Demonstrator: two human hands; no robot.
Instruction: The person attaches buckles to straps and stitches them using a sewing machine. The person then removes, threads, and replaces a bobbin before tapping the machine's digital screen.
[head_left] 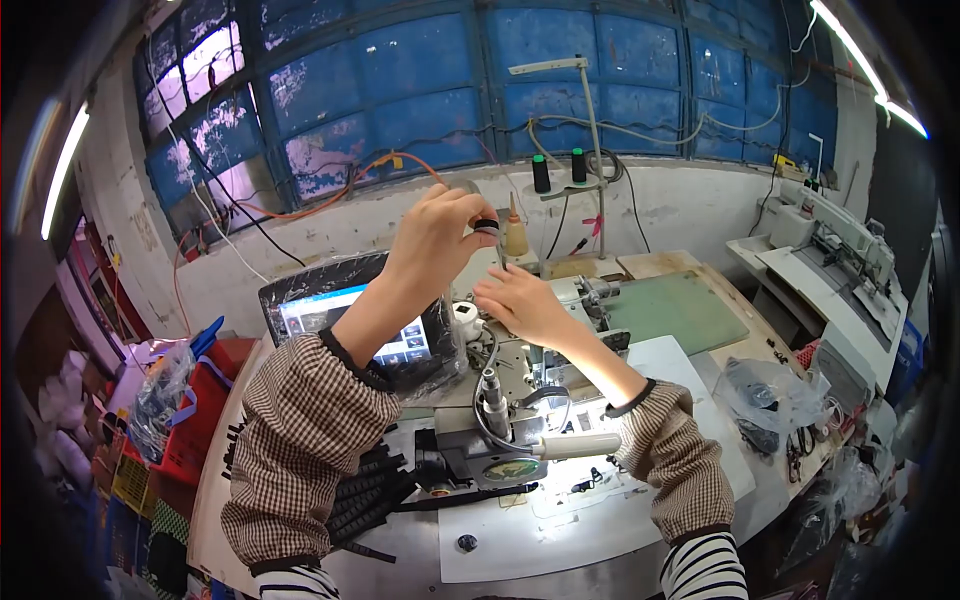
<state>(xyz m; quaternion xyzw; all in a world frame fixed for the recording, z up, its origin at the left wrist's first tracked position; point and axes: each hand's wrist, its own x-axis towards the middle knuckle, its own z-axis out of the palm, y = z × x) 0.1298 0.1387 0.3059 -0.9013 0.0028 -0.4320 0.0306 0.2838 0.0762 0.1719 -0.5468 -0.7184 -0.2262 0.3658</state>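
My left hand [440, 240] is raised above the sewing machine [480, 440], its thumb and fingers closed on a small black bobbin-like piece [485, 225] with a pale edge. Lower and to the right, my right hand [530, 305] reaches over the top of the machine with its fingers bent together; whatever lies between the fingertips is too small to make out. Black straps [370, 500] lie in a pile left of the machine head. A small round black piece [467, 543] rests on the white work plate [600, 540], which the machine's lamp lights.
A plastic-wrapped screen [355, 330] stands behind my left forearm. Black thread cones [541, 174] sit on a stand at the back, near an oil bottle [515, 235]. Scissors [797, 455] and a plastic bag [765, 400] are at right. A red crate [205, 410] stands left.
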